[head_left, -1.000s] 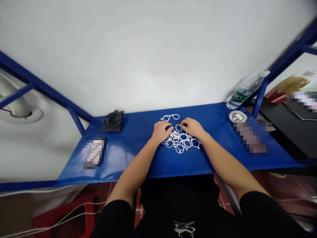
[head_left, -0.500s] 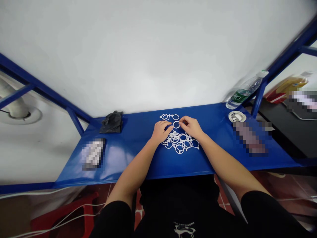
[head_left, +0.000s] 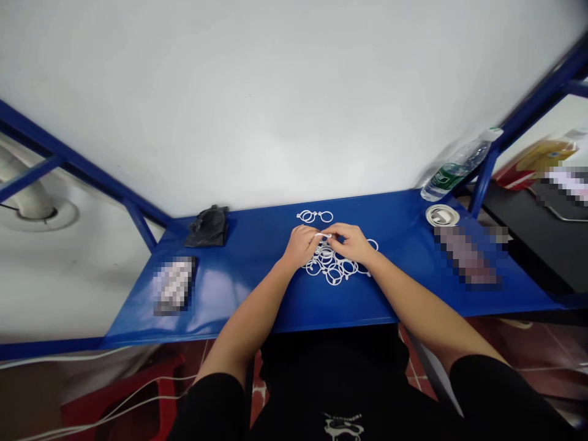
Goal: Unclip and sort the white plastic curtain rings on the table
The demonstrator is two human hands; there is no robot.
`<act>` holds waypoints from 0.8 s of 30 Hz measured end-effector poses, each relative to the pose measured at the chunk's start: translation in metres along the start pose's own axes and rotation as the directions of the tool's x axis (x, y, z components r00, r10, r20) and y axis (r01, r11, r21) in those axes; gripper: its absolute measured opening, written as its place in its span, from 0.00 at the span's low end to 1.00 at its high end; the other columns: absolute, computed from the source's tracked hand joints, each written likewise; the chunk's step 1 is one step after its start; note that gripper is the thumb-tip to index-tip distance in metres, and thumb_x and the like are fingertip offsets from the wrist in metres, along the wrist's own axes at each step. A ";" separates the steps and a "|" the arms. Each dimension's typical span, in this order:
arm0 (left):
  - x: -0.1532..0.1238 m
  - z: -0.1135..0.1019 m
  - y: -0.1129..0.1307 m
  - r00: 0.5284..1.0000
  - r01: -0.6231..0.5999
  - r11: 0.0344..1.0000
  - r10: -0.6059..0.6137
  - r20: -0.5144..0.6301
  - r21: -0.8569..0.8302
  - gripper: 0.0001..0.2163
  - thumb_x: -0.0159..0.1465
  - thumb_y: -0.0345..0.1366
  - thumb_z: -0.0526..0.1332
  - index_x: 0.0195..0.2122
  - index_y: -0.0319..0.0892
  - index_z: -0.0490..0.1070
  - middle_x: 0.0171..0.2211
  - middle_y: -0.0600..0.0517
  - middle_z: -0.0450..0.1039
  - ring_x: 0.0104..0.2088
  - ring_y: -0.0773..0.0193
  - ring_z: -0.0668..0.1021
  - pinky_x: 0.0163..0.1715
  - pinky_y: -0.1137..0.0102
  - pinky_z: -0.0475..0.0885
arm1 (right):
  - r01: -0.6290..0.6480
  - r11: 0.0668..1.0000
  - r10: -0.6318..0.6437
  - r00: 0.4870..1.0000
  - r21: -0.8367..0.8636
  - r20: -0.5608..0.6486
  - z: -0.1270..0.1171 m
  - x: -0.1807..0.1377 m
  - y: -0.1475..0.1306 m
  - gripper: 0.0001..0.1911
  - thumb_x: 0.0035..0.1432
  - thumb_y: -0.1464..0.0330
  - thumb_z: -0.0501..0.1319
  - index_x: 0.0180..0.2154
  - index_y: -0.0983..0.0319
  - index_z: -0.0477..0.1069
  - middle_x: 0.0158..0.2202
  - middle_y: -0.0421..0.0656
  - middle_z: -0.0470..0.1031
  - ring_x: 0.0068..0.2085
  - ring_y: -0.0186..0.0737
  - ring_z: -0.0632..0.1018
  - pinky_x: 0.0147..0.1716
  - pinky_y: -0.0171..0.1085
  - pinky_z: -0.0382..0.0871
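Observation:
Between my two hands a white curtain ring (head_left: 323, 234) is held above the pile, seen nearly edge-on. My left hand (head_left: 301, 244) pinches its left side, and my right hand (head_left: 351, 242) pinches its right side. Just below and nearer to me lies a heap of white curtain rings (head_left: 334, 277), overlapping, each with a small eyelet; the hands hide part of it. Beyond my fingertips, two overlapping rings (head_left: 307, 216) and a single ring (head_left: 326, 216) lie in a row on the blue table (head_left: 257, 275).
A crumpled black plastic bag (head_left: 207, 226) and a blurred-out item (head_left: 175, 285) are on the left. At the right stand a water bottle (head_left: 452, 171), a white coiled roll (head_left: 441, 216) and another blurred item (head_left: 468, 254). A white wall (head_left: 275, 110) rises behind the table.
The ring between my hands has turned from face-on to nearly edge-on. My fingers have come closer together around it, and the right hand has shifted slightly down.

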State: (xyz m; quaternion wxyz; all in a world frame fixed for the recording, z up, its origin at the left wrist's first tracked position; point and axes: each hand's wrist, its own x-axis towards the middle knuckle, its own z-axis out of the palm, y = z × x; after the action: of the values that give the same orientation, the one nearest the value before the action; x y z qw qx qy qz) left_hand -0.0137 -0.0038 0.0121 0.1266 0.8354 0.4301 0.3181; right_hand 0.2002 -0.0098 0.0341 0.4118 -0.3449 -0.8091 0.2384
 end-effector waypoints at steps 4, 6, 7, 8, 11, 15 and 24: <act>0.000 0.000 0.000 1.000 -0.012 1.000 0.012 0.026 -0.004 0.17 0.77 0.41 0.50 0.44 0.47 0.80 0.44 0.50 0.83 0.47 0.59 0.81 0.54 0.59 0.71 | 0.017 1.000 -0.017 0.999 0.009 -0.029 0.001 0.000 0.000 0.16 0.60 0.72 0.57 0.44 0.57 0.81 0.38 0.42 0.83 0.36 0.38 0.81 0.40 0.39 0.75; 0.000 0.000 0.000 0.999 -0.020 1.000 0.020 0.036 -0.001 0.17 0.77 0.39 0.51 0.42 0.46 0.80 0.44 0.50 0.83 0.47 0.58 0.81 0.53 0.59 0.71 | 0.024 1.000 -0.024 0.999 0.014 -0.021 0.001 0.001 -0.001 0.16 0.59 0.73 0.56 0.43 0.57 0.81 0.36 0.41 0.83 0.36 0.38 0.81 0.40 0.39 0.75; 0.000 0.000 0.000 0.999 -0.018 1.000 0.018 0.038 0.005 0.16 0.76 0.39 0.52 0.42 0.46 0.80 0.44 0.50 0.83 0.47 0.58 0.81 0.54 0.58 0.71 | 0.022 1.000 -0.022 1.000 0.017 -0.005 0.001 0.001 -0.002 0.16 0.59 0.73 0.57 0.43 0.57 0.81 0.35 0.40 0.82 0.36 0.38 0.81 0.40 0.39 0.75; 0.000 -0.001 0.000 0.999 -0.012 1.000 0.012 0.035 0.011 0.16 0.76 0.38 0.52 0.41 0.46 0.80 0.44 0.50 0.84 0.47 0.58 0.81 0.54 0.58 0.71 | 0.018 1.000 -0.019 1.000 0.018 0.011 0.000 0.001 -0.003 0.16 0.59 0.72 0.57 0.43 0.56 0.81 0.35 0.40 0.82 0.35 0.38 0.80 0.40 0.39 0.75; 0.000 0.000 0.001 1.000 0.013 1.000 -0.013 0.008 0.020 0.15 0.75 0.37 0.52 0.40 0.47 0.80 0.43 0.50 0.84 0.47 0.58 0.81 0.54 0.58 0.70 | 0.011 1.000 -0.012 0.999 0.011 0.039 -0.001 0.000 -0.004 0.14 0.60 0.68 0.60 0.46 0.56 0.80 0.36 0.41 0.81 0.34 0.38 0.80 0.40 0.40 0.75; 0.001 0.002 0.003 0.998 0.037 0.999 -0.036 -0.053 0.010 0.16 0.75 0.35 0.51 0.39 0.45 0.80 0.41 0.50 0.84 0.45 0.58 0.82 0.52 0.58 0.71 | 0.026 0.999 -0.025 0.999 -0.026 0.046 0.000 -0.002 -0.005 0.13 0.63 0.61 0.63 0.46 0.57 0.79 0.37 0.42 0.81 0.35 0.39 0.79 0.40 0.40 0.74; 0.000 0.003 0.011 1.000 0.016 0.998 -0.015 -0.024 0.053 0.17 0.77 0.40 0.52 0.39 0.46 0.79 0.41 0.50 0.83 0.47 0.57 0.81 0.62 0.54 0.66 | -0.026 0.994 0.030 0.999 -0.106 0.038 0.001 -0.002 0.000 0.10 0.63 0.65 0.57 0.37 0.58 0.76 0.32 0.43 0.79 0.34 0.41 0.78 0.38 0.39 0.71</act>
State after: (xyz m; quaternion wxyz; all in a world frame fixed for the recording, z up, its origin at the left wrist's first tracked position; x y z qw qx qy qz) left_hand -0.0049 -0.0099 0.0155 0.1014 0.8313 0.4463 0.3155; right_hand 0.1999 -0.0116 0.0327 0.3737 -0.3727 -0.8236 0.2078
